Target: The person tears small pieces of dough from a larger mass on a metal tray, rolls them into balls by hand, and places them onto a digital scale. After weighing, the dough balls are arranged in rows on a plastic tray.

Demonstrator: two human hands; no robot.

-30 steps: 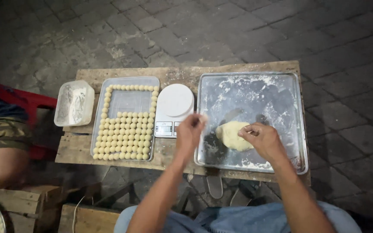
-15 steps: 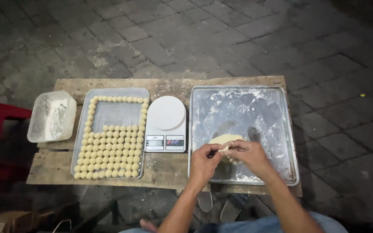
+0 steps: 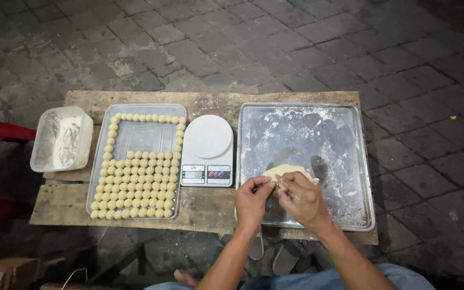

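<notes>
Over the near edge of the floured tray (image 3: 318, 134), the left hand (image 3: 252, 200) and right hand (image 3: 301, 200) pinch, fingers apparently closed on a bit of the dough lump (image 3: 287, 172), while rolled dough balls (image 3: 138, 185) fill roughly two-thirds of the second tray (image 3: 140, 134).

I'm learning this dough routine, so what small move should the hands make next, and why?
Probably pinch a small piece off the dough and roll it. Both hands, left and right, meet at its near edge, and the tray of balls has bare space.
</notes>
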